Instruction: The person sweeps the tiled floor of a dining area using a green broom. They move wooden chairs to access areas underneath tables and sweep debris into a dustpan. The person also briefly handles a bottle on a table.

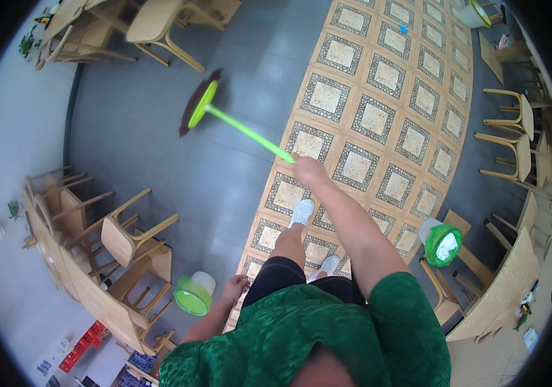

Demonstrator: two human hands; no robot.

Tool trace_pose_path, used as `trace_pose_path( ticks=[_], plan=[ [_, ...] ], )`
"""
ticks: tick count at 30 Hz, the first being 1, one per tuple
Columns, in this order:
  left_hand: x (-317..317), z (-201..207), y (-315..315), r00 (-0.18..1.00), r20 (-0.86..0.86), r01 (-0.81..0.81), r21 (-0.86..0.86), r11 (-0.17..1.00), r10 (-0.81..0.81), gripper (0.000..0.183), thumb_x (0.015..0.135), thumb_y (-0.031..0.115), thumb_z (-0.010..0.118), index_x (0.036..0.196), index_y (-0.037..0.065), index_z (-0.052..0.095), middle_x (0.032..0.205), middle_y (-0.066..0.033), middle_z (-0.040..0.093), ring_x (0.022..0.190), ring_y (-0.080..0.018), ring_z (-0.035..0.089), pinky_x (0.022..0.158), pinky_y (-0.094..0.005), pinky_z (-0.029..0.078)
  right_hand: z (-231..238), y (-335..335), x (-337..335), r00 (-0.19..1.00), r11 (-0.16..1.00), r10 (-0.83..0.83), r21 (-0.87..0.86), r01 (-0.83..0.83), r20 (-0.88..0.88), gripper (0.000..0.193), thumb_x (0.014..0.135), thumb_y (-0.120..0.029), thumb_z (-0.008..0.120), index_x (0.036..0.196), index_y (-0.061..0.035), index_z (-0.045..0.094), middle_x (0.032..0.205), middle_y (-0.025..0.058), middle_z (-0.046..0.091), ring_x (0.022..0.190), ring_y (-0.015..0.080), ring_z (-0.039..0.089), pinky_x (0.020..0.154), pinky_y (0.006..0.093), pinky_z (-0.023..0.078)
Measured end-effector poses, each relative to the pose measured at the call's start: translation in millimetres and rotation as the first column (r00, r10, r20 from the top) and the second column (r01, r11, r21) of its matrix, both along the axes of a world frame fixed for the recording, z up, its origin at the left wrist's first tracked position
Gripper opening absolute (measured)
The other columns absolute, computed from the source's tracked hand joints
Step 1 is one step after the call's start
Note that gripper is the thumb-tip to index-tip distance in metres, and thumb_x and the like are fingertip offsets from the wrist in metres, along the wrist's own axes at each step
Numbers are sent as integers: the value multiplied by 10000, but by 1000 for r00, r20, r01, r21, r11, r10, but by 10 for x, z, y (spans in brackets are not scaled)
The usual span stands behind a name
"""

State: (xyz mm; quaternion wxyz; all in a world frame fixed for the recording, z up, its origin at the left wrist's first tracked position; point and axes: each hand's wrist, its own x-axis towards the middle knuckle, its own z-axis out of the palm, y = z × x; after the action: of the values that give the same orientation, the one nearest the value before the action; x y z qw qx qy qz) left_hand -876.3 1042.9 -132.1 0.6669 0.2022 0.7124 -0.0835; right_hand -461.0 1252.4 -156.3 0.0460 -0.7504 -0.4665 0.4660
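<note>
Head view. Sweeping work appears to be in progress. The right hand (308, 171) is closed around the upper end of the green handle of the broom (250, 134), which reaches forward and to the left. The broom head rests dark bristles down, as far as can be judged, on the grey floor (224, 193), left of the patterned tile strip (355, 161). The left hand (237, 286) hangs beside the thigh, fingers loosely curled; no object shows in it, but whether it grips something small cannot be told.

Completion status: the swept portion cannot be determined, and no gathered pile is discernible at the bristles. One item appears outstanding: a small blue scrap (403, 29) at the far end of the tile strip, well apart from the broom.

Surroundings: a green-lined bin (194, 293) stands near the left hand; a second lined bin (440, 242), containing white waste, stands to the right of the strip.

Obstructions: a wooden armchair (118, 242) and the left bench (82, 277) restrict access on the left; another chair (153, 22) stands beyond the broom head. Stacked-looking chairs (521, 155) and the right bench (502, 290) limit the right side.
</note>
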Motion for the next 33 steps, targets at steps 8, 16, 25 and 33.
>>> trace_pose_path(
  ticks=[8, 16, 25, 33],
  plan=[
    [33, 173, -235, 992, -91, -93, -51, 994, 88, 203, 830, 75, 531, 1026, 23, 539, 833, -58, 590, 712, -143, 562, 630, -262, 471, -258, -361, 874, 971, 985, 152, -112, -133, 184, 358, 840, -288, 438, 1181, -207, 507, 1029, 122, 594, 962, 278, 565, 822, 389, 444],
    [194, -17, -1, 989, 12, 150, 46, 988, -150, 242, 810, 123, 555, 1017, 0, 579, 847, -81, 610, 735, -146, 566, 667, -264, 462, 1175, -1212, 3279, 739, 927, 52, -307, 214, 672, 342, 821, -288, 521, 1134, -153, 538, 1041, 141, 589, 982, 296, 556, 818, 415, 440],
    [352, -146, 370, 941, -31, 338, 154, 929, -337, 225, 780, 124, 558, 957, -12, 592, 742, -80, 607, 634, -146, 567, 599, -270, 466, 164, -3612, 2874, 712, 815, -576, 210, 541, 402, 323, 859, -163, 473, 1108, 41, 496, 890, 243, 583, 798, 359, 566, 701, 401, 434],
    [604, -89, 600, 889, 29, 452, 104, 886, -457, 169, 809, 113, 553, 941, 15, 587, 733, -37, 570, 601, -101, 491, 535, -233, 406, 889, -6152, -1137, 382, 300, -882, -294, 907, 278, 314, 850, -248, 491, 1088, -54, 555, 635, 159, 589, 537, 247, 545, 502, 374, 412]
  ],
)
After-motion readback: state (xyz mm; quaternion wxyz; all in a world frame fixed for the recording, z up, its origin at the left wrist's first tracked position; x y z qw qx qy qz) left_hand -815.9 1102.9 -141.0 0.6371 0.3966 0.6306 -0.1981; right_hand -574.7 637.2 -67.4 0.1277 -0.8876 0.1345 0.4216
